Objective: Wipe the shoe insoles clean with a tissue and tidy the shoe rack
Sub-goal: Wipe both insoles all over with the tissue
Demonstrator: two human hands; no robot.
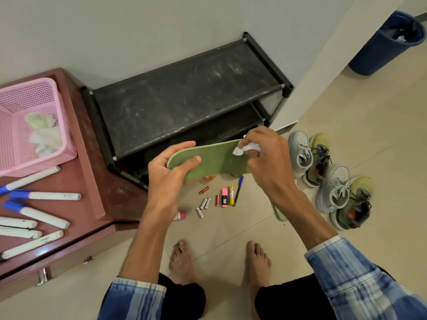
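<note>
Insole [215, 158] first: the green one is held in the air in front of the shoe rack [184, 95], roughly level and face up, so its top surface lies open to wiping. The left hand [171, 176] grips its near end, thumb on top and fingers curled beneath, which braces it against pressure from the other side. The right hand [263, 153] pinches a bunched white tissue [245, 149] and presses it onto the insole's far end; the step in hand looks like wiping that end.

A second pale green insole [280, 214] lies on the floor under the right forearm, partly hidden, probably waiting its turn or already done. Beside it stand grey sneakers [300, 151] and olive sneakers [321, 144], off the rack, likely so the insoles can come out. The rack's top shelf looks streaked with dust.

Between the rack and the person's bare feet lie batteries [204, 203], a pink highlighter [224, 197] and a pen [238, 191], clutter the tidying may have to deal with. To the left, a brown counter [69, 176] carries a pink basket [34, 93] with crumpled tissues in it, seemingly the discard spot, and several markers [46, 196]. A blue bin [388, 42] stands by the far wall.
</note>
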